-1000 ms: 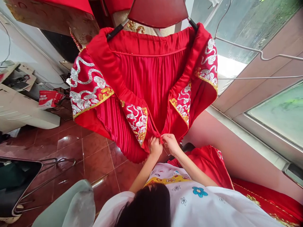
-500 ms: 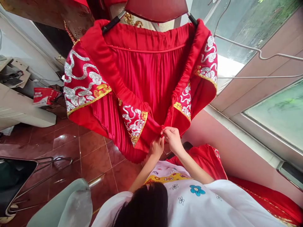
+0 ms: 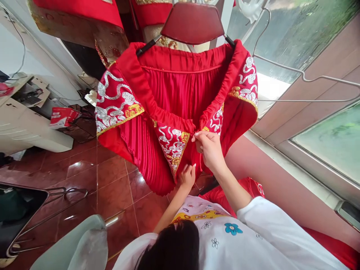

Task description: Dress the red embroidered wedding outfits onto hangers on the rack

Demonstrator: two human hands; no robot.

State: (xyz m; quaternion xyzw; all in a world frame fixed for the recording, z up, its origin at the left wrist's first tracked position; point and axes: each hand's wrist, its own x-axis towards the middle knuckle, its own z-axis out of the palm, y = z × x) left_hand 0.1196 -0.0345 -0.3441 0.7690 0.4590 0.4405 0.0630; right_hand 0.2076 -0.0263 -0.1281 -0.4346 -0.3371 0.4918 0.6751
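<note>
A red pleated skirt [image 3: 174, 86] with silver and gold embroidered panels hangs by its gathered waistband from a clip hanger [image 3: 194, 24]. The front of the waistband is parted, its two ends close together. My right hand [image 3: 209, 148] is closed in a pinch on the red drawstring [image 3: 200, 161] at these ends, and a length of it dangles below. Lower down, my left hand [image 3: 187, 177] is beside the red front cloth, thumb apart from loosely bent fingers. It shows nothing held; whether it touches the cloth I cannot tell.
A wire hanger [image 3: 305, 77] juts in from the window side. More red garments [image 3: 95, 13] hang behind. A black chair [image 3: 22, 213] stands at left on the tiled floor, near a white desk [image 3: 30, 127]. Red cloth [image 3: 244, 191] lies low at right.
My right hand has moved up to the waistband ends, drawing apart from my left hand, which stays low. The waistband's two front ends have come closer together, and the view has shifted slightly.
</note>
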